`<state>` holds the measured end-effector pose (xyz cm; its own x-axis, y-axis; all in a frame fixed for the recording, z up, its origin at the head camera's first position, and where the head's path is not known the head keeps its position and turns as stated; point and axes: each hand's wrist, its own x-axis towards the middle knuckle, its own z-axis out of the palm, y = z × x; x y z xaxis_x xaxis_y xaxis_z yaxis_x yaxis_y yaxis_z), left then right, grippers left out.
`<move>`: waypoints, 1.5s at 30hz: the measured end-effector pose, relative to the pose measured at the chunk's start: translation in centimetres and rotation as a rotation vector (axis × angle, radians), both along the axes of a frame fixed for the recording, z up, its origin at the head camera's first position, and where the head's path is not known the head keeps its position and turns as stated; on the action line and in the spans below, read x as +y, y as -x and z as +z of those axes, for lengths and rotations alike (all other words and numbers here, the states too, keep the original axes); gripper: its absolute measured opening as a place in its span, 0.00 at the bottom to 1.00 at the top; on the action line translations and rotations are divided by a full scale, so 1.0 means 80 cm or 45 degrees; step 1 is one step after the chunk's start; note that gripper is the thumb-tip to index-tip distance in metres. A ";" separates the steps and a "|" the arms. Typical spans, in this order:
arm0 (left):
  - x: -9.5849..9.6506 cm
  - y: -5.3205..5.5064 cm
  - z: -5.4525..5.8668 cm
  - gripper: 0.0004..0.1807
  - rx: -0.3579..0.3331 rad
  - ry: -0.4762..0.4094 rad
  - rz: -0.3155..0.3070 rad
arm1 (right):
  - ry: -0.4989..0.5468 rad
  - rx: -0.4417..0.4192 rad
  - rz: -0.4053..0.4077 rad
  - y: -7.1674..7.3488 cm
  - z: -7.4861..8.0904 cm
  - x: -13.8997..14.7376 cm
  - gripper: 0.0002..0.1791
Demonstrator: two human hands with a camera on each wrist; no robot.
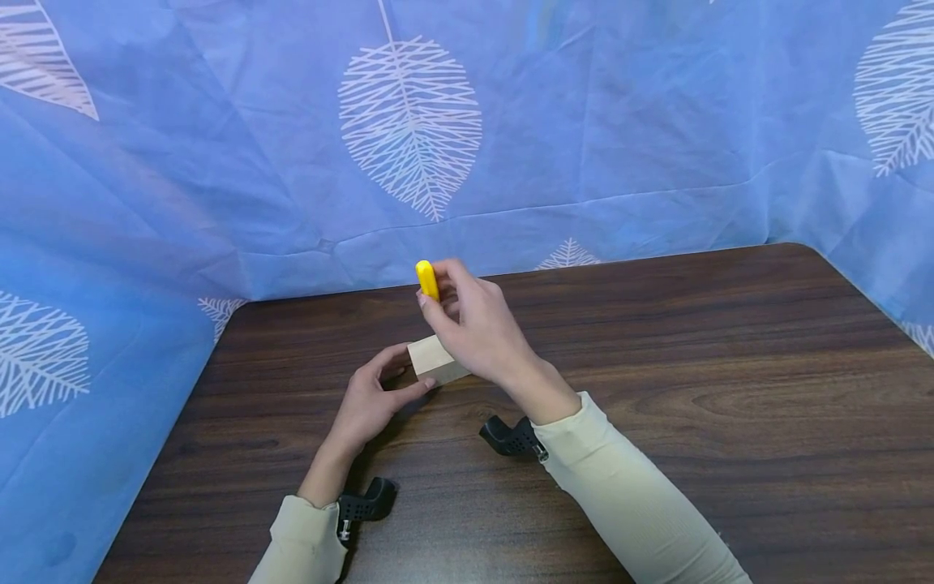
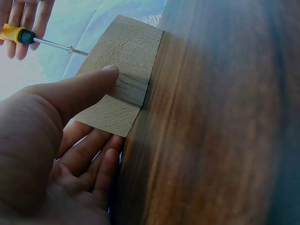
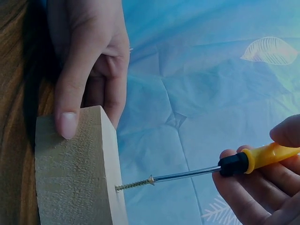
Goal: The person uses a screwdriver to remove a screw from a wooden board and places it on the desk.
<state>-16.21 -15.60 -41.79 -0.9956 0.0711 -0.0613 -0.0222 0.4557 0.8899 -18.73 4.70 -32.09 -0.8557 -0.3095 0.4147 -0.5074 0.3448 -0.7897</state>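
A pale wooden block [image 1: 435, 357] lies on the table, its left end held between the thumb and fingers of my left hand [image 1: 372, 399]. My right hand [image 1: 474, 324] grips the yellow handle of a screwdriver [image 1: 426, 278] above the block. In the right wrist view a screw [image 3: 134, 184] stands up from the block's top face, its tip in the wood and most of its thread showing. The screwdriver's metal shaft [image 3: 187, 175] meets the screw head, roughly in line with it. In the left wrist view my left thumb [image 2: 96, 86] presses the block's near side.
The dark wood-grain table [image 1: 693, 365] spreads widely to the right of my hands. Behind it and at its left hangs a blue cloth [image 1: 584, 122] with white leaf prints. Black wrist mounts [image 1: 507, 436] sit beneath both forearms, close above the tabletop.
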 end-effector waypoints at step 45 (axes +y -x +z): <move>-0.002 0.001 -0.001 0.33 0.011 0.018 -0.015 | -0.001 0.129 -0.008 0.000 -0.001 0.003 0.15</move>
